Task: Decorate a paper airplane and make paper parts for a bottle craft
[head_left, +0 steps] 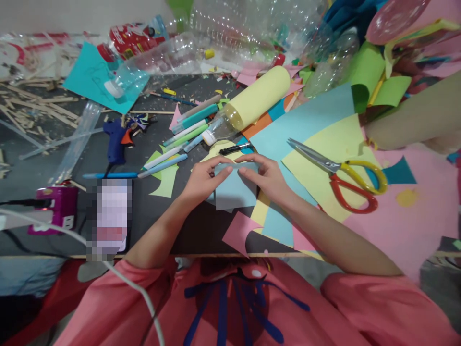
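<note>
Between my hands is a small light-blue piece of paper (236, 190), held by its far edge above the dark table. My left hand (209, 178) pinches the far left corner with thumb and fingers. At the far right corner, my right hand (262, 174) grips the same paper. Just beyond my fingertips lies a black pen (236, 148) on a pale yellow scrap. Scissors (333, 168) with one yellow and one red handle rest to the right, blades parted. A pink paper scrap (240, 231) lies near the table's front edge.
A bottle wrapped in yellow paper (264, 96) lies beyond my hands, beside several markers (187, 137). Leftward are a blue glue gun (115, 142), a phone (113, 211) and a purple power strip (65, 209). Clear plastic bottles (230, 33) line the back. Another person's arm (414, 113) reaches in from the right.
</note>
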`<state>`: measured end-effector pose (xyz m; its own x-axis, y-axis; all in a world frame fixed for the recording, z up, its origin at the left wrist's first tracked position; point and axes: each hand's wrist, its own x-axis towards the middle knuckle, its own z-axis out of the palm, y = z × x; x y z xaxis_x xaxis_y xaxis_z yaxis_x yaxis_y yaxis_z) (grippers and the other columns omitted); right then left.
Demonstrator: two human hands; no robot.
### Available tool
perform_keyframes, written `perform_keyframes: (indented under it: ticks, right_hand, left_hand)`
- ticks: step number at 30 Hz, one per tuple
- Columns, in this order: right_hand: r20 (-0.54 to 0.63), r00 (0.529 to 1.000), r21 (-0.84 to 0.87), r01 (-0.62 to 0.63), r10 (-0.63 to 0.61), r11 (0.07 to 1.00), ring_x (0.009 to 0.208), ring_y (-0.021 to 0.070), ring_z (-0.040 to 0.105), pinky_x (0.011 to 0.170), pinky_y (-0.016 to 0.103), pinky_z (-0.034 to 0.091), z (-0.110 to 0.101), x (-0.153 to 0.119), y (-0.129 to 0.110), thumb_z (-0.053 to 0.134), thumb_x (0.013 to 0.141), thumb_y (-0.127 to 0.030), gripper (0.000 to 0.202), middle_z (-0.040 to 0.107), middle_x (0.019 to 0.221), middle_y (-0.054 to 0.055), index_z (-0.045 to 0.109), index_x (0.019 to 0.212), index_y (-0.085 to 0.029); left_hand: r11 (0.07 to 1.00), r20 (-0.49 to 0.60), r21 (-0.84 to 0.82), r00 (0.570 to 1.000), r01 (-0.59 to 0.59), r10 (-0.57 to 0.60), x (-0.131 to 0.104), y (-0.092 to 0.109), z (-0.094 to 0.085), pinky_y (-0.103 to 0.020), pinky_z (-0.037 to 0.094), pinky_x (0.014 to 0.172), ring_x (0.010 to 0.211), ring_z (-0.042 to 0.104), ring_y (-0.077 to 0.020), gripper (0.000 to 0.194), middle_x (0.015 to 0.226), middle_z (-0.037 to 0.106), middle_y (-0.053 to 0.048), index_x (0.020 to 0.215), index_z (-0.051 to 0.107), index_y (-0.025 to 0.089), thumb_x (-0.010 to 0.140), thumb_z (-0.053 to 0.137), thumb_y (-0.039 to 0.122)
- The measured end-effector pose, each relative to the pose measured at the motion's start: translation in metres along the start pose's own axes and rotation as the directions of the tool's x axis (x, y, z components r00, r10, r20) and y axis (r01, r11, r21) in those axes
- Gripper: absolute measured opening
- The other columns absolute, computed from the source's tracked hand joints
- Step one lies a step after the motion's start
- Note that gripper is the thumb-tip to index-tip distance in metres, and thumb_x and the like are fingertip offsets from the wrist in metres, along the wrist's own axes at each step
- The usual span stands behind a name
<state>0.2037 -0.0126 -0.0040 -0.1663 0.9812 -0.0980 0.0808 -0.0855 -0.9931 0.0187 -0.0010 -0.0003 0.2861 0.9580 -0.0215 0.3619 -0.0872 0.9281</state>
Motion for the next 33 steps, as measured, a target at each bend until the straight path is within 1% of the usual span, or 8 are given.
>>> perform_keyframes:
  ticks: [6,10,14,17,20,25,29,33]
  right_hand:
    - [0.041,0.991,0.229,-0.136,0.13,0.964,0.073,0.0163,0.062,0.067,0.031,0.049,-0.005,0.002,0.008,0.078,0.069,-0.039,0.022,0.074,0.079,0.001,0.079,0.083,-0.023]
    - [0.044,0.977,0.312,-0.21,0.206,0.927,0.068,0.0146,0.06,0.064,0.03,0.048,-0.007,0.003,0.009,0.081,0.065,-0.034,0.02,0.073,0.072,0.0,0.081,0.082,-0.024]
    - [0.105,0.97,0.333,-0.241,0.218,0.912,0.062,0.0124,0.058,0.061,0.028,0.047,-0.01,0.004,0.01,0.084,0.063,-0.039,0.027,0.071,0.07,-0.001,0.081,0.085,-0.024]
    - [0.143,0.97,0.337,-0.235,0.197,0.912,0.061,0.0122,0.059,0.06,0.027,0.047,-0.012,0.005,0.008,0.087,0.059,-0.045,0.038,0.07,0.069,-0.002,0.08,0.09,-0.025]
    - [0.073,0.983,0.274,-0.182,0.169,0.944,0.06,0.0113,0.056,0.058,0.026,0.044,-0.012,0.006,0.004,0.085,0.061,-0.055,0.041,0.069,0.068,-0.001,0.08,0.088,-0.024]
    - [0.007,0.992,0.16,-0.124,0.124,0.979,0.065,0.0125,0.055,0.064,0.028,0.045,-0.007,0.006,0.005,0.083,0.063,-0.052,0.031,0.071,0.07,0.001,0.082,0.077,-0.023]
    - [0.005,0.992,0.152,-0.124,0.124,0.981,0.059,0.0106,0.05,0.059,0.027,0.042,-0.006,0.005,0.005,0.085,0.062,-0.048,0.03,0.067,0.064,-0.001,0.081,0.079,-0.024]
    - [0.011,0.996,0.161,-0.089,0.089,0.983,0.061,0.0111,0.053,0.06,0.027,0.044,-0.005,0.005,0.002,0.08,0.065,-0.061,0.041,0.071,0.07,0.001,0.081,0.079,-0.023]
  left_hand:
    - [0.997,-0.033,-0.08,0.999,0.002,-0.004,0.0,0.002,-0.003,-0.023,0.044,0.056,0.066,0.06,-0.0146,0.03,0.082,0.075,-0.004,0.085,0.077,0.017,0.083,0.064,0.045]
    - [0.986,-0.075,-0.161,0.995,0.05,-0.062,-0.001,0.005,-0.001,-0.024,0.045,0.055,0.065,0.061,-0.0142,0.02,0.085,0.076,-0.004,0.088,0.079,0.019,0.079,0.064,0.03]
    - [0.98,-0.084,-0.18,0.991,0.084,-0.1,-0.001,0.013,-0.004,-0.024,0.045,0.054,0.063,0.061,-0.0138,0.021,0.077,0.074,-0.002,0.084,0.079,0.019,0.077,0.06,0.019]
    - [0.983,-0.007,-0.131,0.991,0.129,-0.131,-0.002,0.024,-0.009,-0.024,0.046,0.054,0.06,0.06,-0.0136,0.024,0.074,0.074,-0.001,0.089,0.08,0.018,0.078,0.058,0.019]
    - [0.989,0.039,-0.042,0.99,0.14,-0.138,-0.004,0.03,-0.01,-0.025,0.051,0.064,0.07,0.067,-0.0165,0.026,0.081,0.077,-0.002,0.09,0.08,0.017,0.079,0.057,0.019]
    - [0.989,-0.007,-0.04,0.989,0.145,-0.145,0.0,0.017,-0.007,-0.026,0.054,0.081,0.09,0.072,-0.0208,0.025,0.092,0.08,-0.004,0.087,0.081,0.018,0.078,0.058,0.02]
    - [0.988,-0.107,-0.091,0.985,0.126,-0.136,0.0,0.004,-0.005,-0.026,0.055,0.076,0.086,0.074,-0.0199,0.023,0.09,0.081,-0.004,0.086,0.082,0.019,0.077,0.06,0.02]
    - [0.989,-0.186,-0.132,0.978,0.072,-0.096,-0.004,0.005,-0.001,-0.025,0.056,0.074,0.083,0.074,-0.0186,0.02,0.085,0.081,-0.003,0.081,0.082,0.021,0.077,0.063,0.02]
